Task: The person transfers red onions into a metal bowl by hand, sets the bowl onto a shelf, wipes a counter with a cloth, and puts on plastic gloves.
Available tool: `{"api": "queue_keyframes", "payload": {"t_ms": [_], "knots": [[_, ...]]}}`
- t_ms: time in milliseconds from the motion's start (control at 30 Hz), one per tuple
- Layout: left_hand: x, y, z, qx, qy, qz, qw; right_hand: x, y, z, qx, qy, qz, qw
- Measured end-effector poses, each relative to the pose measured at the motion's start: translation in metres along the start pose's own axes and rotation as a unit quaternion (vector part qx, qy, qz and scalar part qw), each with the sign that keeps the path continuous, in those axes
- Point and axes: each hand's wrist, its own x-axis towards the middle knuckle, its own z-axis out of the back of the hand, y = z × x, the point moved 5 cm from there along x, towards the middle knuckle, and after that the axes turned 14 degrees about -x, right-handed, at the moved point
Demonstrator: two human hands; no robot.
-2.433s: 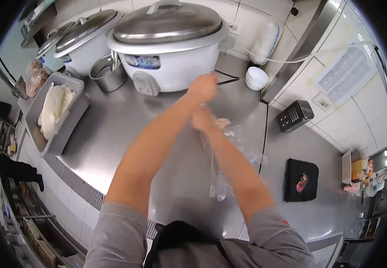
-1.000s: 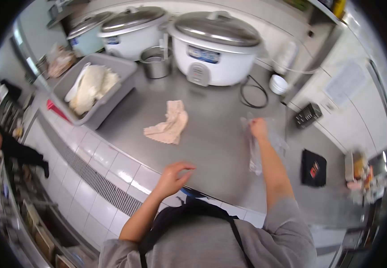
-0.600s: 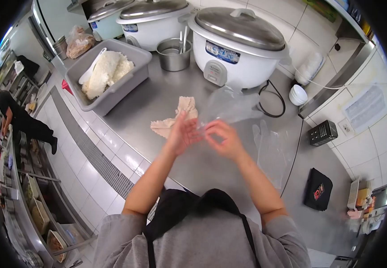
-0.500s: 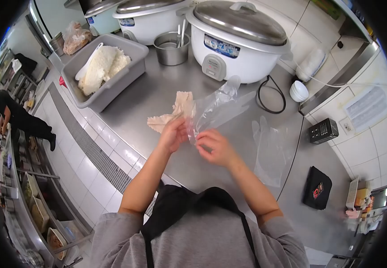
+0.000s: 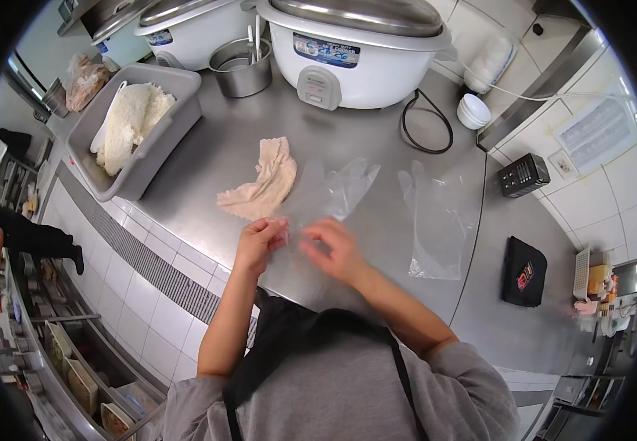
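Observation:
A clear plastic glove (image 5: pixel 337 192) hangs from my left hand (image 5: pixel 261 244), whose fingers are pinched on its edge over the counter's front part. My right hand (image 5: pixel 331 250) is just beside it, slightly blurred, its fingers apart at the glove's opening. Behind my left hand a crumpled beige cloth (image 5: pixel 263 182) lies on the steel counter (image 5: pixel 362 294). To the right of both hands, more clear plastic gloves (image 5: pixel 436 228) lie flat.
A grey tub (image 5: pixel 175 110) with white rice and a scoop stands at the left. Behind are a metal pot (image 5: pixel 241 77), a large rice cooker (image 5: pixel 377 70) and a looped black cable (image 5: pixel 447 136). Right are bowls (image 5: pixel 473 112) and a folded black cloth (image 5: pixel 523 272). A person (image 5: pixel 24 234) stands far left.
Both hands came together with a glove after my right hand reached to the plastic. Since the last frame, my right hand's fingers have parted from the glove and the view has shifted.

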Motion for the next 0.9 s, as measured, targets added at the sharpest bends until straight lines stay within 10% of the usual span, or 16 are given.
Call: {"api": "queue_keyframes", "payload": {"t_ms": [433,733,900], "knots": [[-0.002,0.011,-0.034,-0.118,0.098,0.023,0.988,-0.007,-0.051,-0.027,0.354,0.116,-0.328,0.868],[-0.009,-0.013,-0.064,-0.020,0.077,-0.073,0.994,0.003,-0.016,0.014,0.070,0.067,-0.177,0.979],[-0.008,-0.027,-0.059,-0.007,0.077,-0.048,0.996,0.005,-0.023,0.017,0.168,0.091,-0.241,0.952]]}}
